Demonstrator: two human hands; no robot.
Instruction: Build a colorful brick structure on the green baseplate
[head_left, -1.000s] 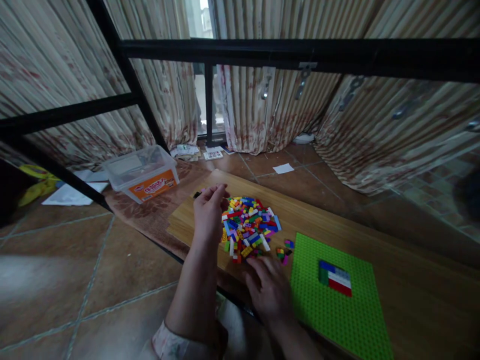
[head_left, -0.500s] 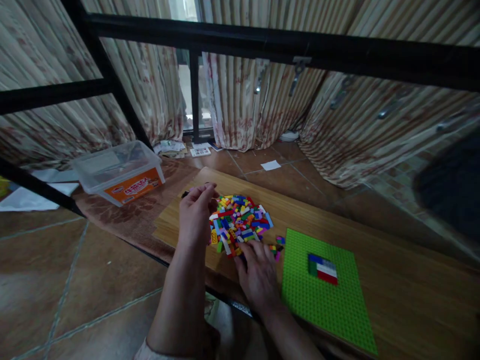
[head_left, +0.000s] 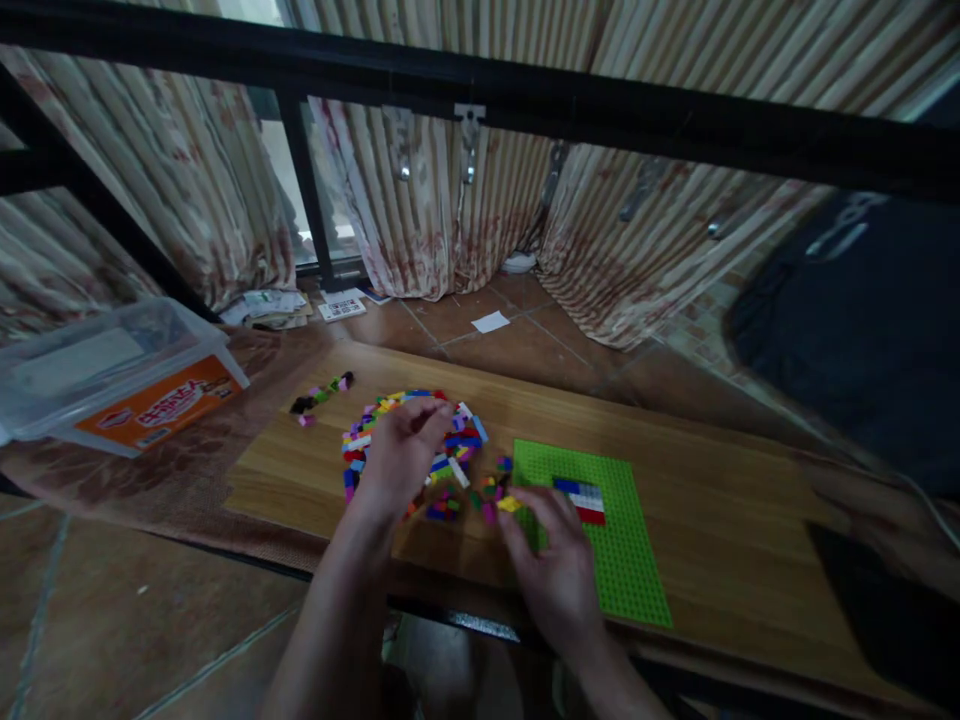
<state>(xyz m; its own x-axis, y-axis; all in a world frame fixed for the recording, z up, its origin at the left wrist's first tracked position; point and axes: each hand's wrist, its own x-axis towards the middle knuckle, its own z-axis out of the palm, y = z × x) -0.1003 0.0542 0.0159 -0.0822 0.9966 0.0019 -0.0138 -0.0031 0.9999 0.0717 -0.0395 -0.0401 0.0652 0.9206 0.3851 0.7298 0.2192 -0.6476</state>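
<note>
Between the thumb and forefinger of my right hand [head_left: 556, 560] is a small yellow toy brick [head_left: 509, 504], beside the left edge of the green baseplate [head_left: 637, 560]. My left hand [head_left: 397, 455] is over the pile of coloured toy bricks [head_left: 454, 465], its fingers pinched together; I cannot make out what is in them. On the baseplate lies a flat block of bricks [head_left: 589, 503] in blue, grey, white and red. Part of it is close behind my right fingers. A few loose bricks [head_left: 491, 488] lie between the pile and the baseplate.
A small group of black, pink and green bricks [head_left: 322, 392] lies at the far left of the wooden table [head_left: 712, 500]. A clear plastic box [head_left: 150, 375] with an orange label stands to the left. Behind are a black metal bar [head_left: 525, 85] and striped curtains [head_left: 480, 220].
My view has turned to the right. My right hand has lifted from the pile's near edge with a yellow brick and moved toward the baseplate. My left hand has come over the pile.
</note>
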